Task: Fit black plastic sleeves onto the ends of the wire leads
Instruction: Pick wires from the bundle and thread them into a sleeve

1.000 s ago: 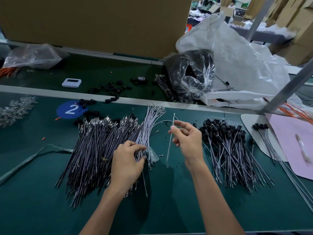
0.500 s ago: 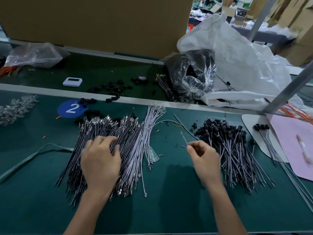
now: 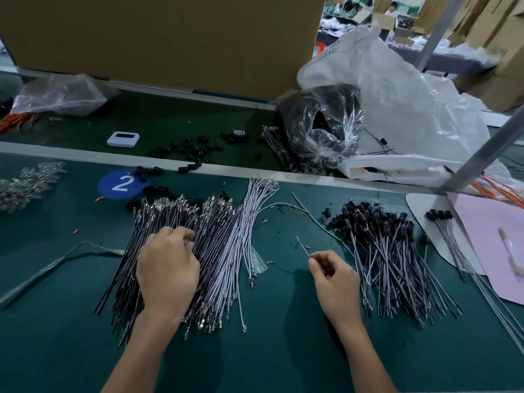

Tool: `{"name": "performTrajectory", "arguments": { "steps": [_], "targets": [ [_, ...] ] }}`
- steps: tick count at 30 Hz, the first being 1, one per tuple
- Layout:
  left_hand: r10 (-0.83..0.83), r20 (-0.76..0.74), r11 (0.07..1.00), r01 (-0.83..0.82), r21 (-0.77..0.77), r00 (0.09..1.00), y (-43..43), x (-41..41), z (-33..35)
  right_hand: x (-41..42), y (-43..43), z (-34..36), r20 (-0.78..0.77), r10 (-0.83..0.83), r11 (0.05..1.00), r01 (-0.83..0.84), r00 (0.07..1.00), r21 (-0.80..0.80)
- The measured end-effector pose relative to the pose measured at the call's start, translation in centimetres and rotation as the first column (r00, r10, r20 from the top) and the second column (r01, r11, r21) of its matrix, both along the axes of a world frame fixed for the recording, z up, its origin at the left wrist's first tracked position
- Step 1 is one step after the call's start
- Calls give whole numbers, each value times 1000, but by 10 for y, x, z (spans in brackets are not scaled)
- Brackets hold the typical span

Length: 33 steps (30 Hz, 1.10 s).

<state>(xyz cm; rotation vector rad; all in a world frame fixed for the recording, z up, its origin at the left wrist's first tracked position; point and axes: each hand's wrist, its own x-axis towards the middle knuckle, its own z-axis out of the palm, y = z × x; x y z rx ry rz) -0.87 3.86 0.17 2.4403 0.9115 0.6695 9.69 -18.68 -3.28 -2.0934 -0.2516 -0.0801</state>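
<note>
While pinching a wire [image 3: 302, 248] aimed upper-left in right hand [image 3: 336, 282], curls left hand [image 3: 167, 270], nearer the sleeves [image 3: 154, 190], onto the pile [image 3: 221, 236].

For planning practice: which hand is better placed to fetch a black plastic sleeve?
Left. The right hand pinches a thin grey wire lead; the left hand rests on the bare-lead pile, nearer the loose black plastic sleeves.

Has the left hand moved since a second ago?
Yes. The left hand has slid left over the wire pile, away from the white wires and nearer the blue number sticker.
</note>
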Motion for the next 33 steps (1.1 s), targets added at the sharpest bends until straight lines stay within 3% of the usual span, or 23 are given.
{"name": "performTrajectory", "arguments": {
  "steps": [3, 6, 9, 12, 18, 27, 33],
  "targets": [
    [-92, 130, 996, 90, 19, 987, -7, 0, 10, 0, 4, 15, 19, 9, 998, -10, 1000, 62],
    [-315, 188, 947, 296, 124, 930, -23, 1, 21, -2, 14, 41, 18, 79, 983, -81, 997, 167],
    [-576, 205, 815, 538, 216, 791, -41, 3, 21, -1, 27, 63, -139, 186, 943, -137, 973, 303],
    [-697, 195, 715, 643, 275, 690, -56, 6, 17, -1, 38, 76, -338, 312, 899, -161, 888, 407],
    [-761, 205, 648, 707, 284, 615, -66, 10, 11, -11, 45, 75, -410, 413, 835, -158, 813, 527],
    [-758, 251, 652, 700, 292, 602, -65, 13, 5, -19, 49, 66, -366, 417, 796, -140, 832, 589],
    [-762, 257, 648, 709, 279, 595, -66, 14, 0, -20, 52, 58, -329, 325, 793, -66, 886, 606]
  ]
}}
